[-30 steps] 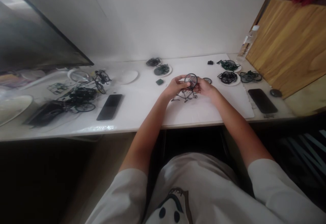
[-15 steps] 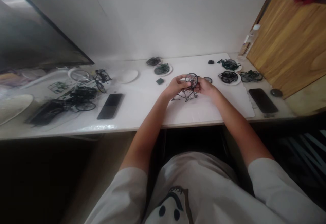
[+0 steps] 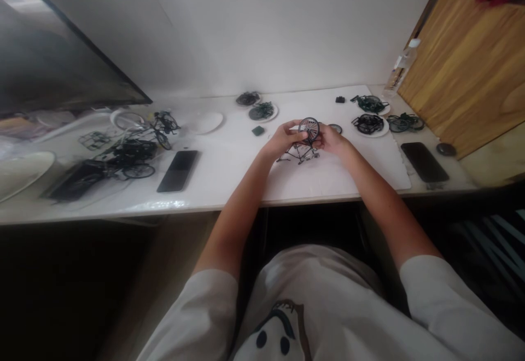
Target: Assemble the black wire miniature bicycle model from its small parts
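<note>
Between my two hands is a small model bicycle (image 3: 301, 154), its dark frame hanging below my fingers and one spoked wheel (image 3: 309, 129) facing up toward me. My left hand (image 3: 284, 139) is closed, with the thumb pressed by the wheel's hub. On the other side my right hand (image 3: 329, 139) is closed around the frame end and wheel; several of its fingertips are hidden behind them. Just beyond my right hand, another small wheel (image 3: 335, 128) lies on the white sheet (image 3: 328, 180).
Plates of dark bicycle parts (image 3: 262, 111) stand at the back and right. A green block (image 3: 258, 130) lies left of my hands. Phones (image 3: 178, 170) rest on both sides. Assembled model bicycles (image 3: 135, 153) crowd the left, and a bottle (image 3: 403, 68) stands back right.
</note>
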`<state>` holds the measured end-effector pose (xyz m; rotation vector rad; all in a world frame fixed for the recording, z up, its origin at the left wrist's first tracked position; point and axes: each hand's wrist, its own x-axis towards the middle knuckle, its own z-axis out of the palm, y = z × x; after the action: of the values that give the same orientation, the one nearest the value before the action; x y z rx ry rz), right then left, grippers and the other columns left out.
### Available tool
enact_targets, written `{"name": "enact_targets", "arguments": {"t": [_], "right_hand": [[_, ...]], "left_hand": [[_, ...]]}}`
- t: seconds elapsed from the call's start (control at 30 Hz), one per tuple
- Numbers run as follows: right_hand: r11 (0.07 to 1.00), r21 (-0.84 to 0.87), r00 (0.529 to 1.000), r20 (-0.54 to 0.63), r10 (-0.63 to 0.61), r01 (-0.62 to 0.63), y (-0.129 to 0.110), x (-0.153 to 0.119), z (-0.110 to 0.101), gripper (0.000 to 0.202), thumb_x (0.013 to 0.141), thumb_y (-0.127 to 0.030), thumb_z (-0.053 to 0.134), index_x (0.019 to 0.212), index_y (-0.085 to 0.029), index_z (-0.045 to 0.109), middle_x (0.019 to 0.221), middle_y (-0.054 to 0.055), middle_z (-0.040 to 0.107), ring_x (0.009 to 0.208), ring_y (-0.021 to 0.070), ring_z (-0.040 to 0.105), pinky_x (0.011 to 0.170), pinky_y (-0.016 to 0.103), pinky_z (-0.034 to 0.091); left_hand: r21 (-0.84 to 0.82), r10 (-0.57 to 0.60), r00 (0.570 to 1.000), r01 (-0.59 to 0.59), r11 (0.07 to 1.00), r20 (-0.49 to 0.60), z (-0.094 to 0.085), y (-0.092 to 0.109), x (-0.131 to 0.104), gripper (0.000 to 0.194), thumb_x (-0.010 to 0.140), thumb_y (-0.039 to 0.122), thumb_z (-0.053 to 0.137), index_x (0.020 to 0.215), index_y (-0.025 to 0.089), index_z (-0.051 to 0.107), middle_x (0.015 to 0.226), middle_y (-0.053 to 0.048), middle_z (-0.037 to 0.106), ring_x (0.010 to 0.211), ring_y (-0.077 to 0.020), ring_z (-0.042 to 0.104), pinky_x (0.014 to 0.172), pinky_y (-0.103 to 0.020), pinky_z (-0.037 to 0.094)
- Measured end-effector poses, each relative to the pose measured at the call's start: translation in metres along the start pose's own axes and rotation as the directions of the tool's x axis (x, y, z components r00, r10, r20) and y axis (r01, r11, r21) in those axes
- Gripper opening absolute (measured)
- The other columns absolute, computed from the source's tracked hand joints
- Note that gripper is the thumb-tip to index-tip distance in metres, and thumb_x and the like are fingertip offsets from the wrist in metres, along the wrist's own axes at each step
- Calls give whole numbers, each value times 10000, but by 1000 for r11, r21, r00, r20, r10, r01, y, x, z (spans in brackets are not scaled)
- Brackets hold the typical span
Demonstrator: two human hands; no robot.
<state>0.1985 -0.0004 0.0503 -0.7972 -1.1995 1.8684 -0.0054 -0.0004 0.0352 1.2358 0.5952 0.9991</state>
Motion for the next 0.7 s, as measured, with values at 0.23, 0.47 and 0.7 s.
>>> {"name": "enact_targets", "arguments": {"t": [0.23, 0.47, 0.7], "right_hand": [[998, -15, 999, 2, 55, -55, 1, 4, -4, 268, 966, -418, 536, 775, -236, 487, 581, -69, 277, 453, 99, 232, 408, 177, 207], [1000, -15, 1000, -17, 13, -14, 0, 2, -1, 152, 885, -344, 629, 837, -218, 558, 599, -77, 306, 465, 87, 233, 426, 176, 197], [999, -33, 1000, -22, 14, -15, 2, 4, -2, 247, 926, -380, 588, 766, -239, 462, 588, -80, 264, 454, 91, 230, 407, 171, 192]], "left_hand": [[1, 17, 1000, -17, 1000, 1, -4, -3, 2, 831, 662, 432, 1059, 1334, 137, 668, 975, -97, 830, 785, -177, 798, 779, -280, 631], [-9, 5, 1000, -5, 1000, -5, 0, 0, 0, 822, 631, 407, 1074, 1294, 128, 676, 938, -92, 830, 759, -176, 794, 756, -272, 623], [-7, 25, 1000, -25, 1000, -17, -2, -1, 1, 825, 629, 425, 1074, 1294, 136, 681, 941, -92, 829, 754, -169, 790, 754, -264, 619]]}}
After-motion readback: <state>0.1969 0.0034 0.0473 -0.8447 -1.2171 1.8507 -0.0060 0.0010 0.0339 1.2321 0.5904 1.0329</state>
